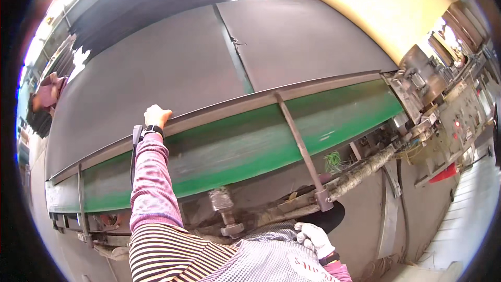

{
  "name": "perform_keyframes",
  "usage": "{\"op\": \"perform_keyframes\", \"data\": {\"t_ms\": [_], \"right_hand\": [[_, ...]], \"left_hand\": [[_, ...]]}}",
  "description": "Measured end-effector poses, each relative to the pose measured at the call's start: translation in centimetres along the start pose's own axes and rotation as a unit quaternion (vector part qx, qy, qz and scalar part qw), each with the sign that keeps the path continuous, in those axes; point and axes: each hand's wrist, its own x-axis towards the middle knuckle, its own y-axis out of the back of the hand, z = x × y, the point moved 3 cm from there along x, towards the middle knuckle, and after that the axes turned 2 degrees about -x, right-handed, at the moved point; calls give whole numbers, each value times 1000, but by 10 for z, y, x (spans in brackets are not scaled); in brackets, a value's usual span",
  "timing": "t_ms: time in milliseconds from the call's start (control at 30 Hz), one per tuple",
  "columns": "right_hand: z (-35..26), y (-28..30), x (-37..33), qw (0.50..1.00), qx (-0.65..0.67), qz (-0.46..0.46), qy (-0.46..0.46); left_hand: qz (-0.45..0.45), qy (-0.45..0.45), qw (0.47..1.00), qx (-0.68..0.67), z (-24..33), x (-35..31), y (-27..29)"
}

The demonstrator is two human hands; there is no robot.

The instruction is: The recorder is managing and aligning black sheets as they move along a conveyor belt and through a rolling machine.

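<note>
Left hand [157,116] is at the rail [229,107] by dark sheet [151,68]; right hand [315,239] gloved.

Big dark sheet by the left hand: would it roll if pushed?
The dark sheet probably wouldn't roll, since it lies flat. It might be awkward to lift one-handed, as it spreads far wider than the left hand.

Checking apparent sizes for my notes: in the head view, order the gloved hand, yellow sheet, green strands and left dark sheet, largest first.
1. Left dark sheet
2. Yellow sheet
3. Gloved right hand
4. Green strands
</note>
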Motion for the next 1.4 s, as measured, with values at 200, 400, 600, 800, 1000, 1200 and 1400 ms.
{"op": "perform_keyframes", "data": {"t_ms": [200,400,600,800,1000,1200,1400], "right_hand": [[8,6,7,999,41,-19,19],[8,8,7,999,31,-30,6],[10,10,4,998,28,-49,32],[8,10,4,998,9,-64,18],[10,14,9,998,-18,-59,20],[11,11,11,997,26,-56,37],[6,11,6,998,11,-58,24]], "left_hand": [[-62,-109,991,-54,70,-3,-12],[-155,-245,914,-284,130,-27,-26],[43,-223,972,62,41,-20,-5],[95,-41,990,96,-96,6,-14],[140,-302,942,40,-50,10,-64],[96,-251,960,-81,69,-53,-33],[98,-270,957,-41,178,-83,-31]]}}
